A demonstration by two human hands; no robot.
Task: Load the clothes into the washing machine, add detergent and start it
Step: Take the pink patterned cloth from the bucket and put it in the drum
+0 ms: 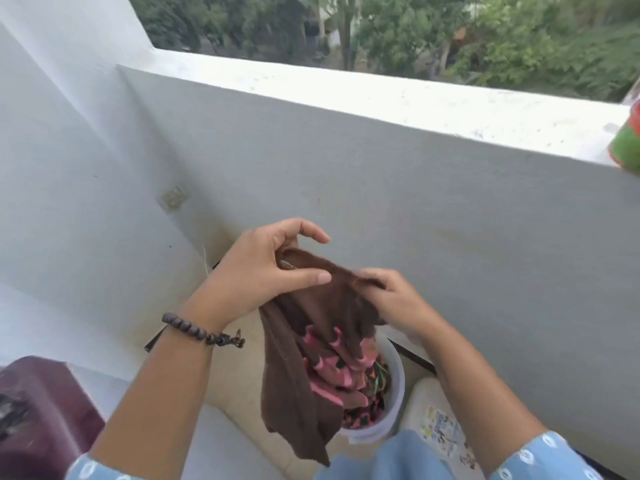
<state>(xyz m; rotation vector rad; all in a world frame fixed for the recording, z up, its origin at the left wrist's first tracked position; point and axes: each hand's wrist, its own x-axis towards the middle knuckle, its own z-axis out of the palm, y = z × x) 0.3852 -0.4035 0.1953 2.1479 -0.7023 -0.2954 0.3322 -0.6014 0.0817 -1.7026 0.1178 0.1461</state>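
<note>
Clearly soft goods: we have a brown garment (304,355) at centre frame, left hand (256,271) and right hand (391,299) close together, both pinched on its top edge. It hangs limp over a white bucket (394,403) of more clothes, lower centre. We judge it light, floppy, not fragile; holding the upper hem looks best, so loose ends don't snag. No washing machine clearly visible.

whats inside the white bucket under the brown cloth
The round white plastic bucket holds crumpled clothes in pink, black and green prints. The brown cloth, held up by both hands, hangs over its left side, so the rest of the contents stays hidden.
</note>
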